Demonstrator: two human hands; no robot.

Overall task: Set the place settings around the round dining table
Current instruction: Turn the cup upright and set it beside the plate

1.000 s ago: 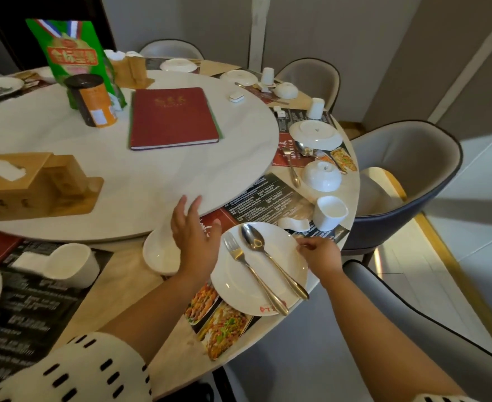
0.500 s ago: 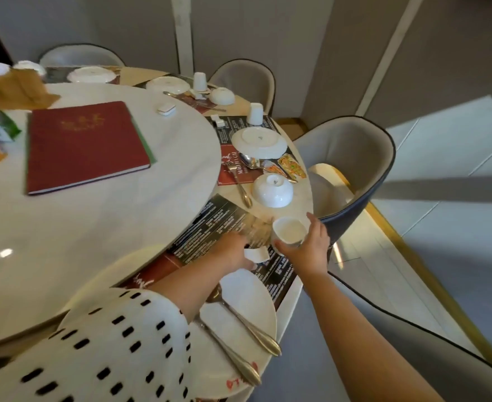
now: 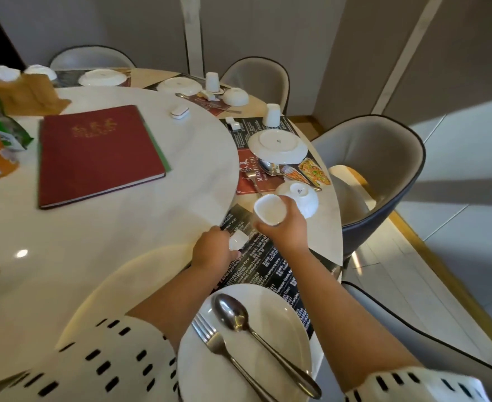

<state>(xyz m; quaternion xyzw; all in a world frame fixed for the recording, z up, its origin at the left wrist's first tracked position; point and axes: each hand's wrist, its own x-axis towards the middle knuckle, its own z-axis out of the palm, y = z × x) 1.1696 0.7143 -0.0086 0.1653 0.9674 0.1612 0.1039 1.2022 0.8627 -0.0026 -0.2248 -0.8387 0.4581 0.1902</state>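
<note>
My right hand (image 3: 285, 227) grips a small white cup (image 3: 269, 209), lifted off the table with its mouth toward me, above a black paper placemat (image 3: 270, 265). My left hand (image 3: 214, 250) pinches a small white rest (image 3: 239, 239) lying on that placemat. Near the table's front edge a white plate (image 3: 279, 317) carries a fork (image 3: 210, 338) and a spoon (image 3: 233, 311). Just beyond the cup sits an upturned white bowl (image 3: 304, 198). Further round, another setting has an upturned plate (image 3: 278, 145) and an upturned cup (image 3: 272, 114).
A large white turntable (image 3: 108, 227) fills the table's middle and carries a red menu book (image 3: 96, 152) and a small white box (image 3: 180, 111). Grey chairs (image 3: 384, 169) ring the table on the right and back. More plates and a bowl lie at the far side.
My right hand has lifted the cup off the placemat and tipped it toward me. My left hand stays at the small white rest. My view has moved in closer.
</note>
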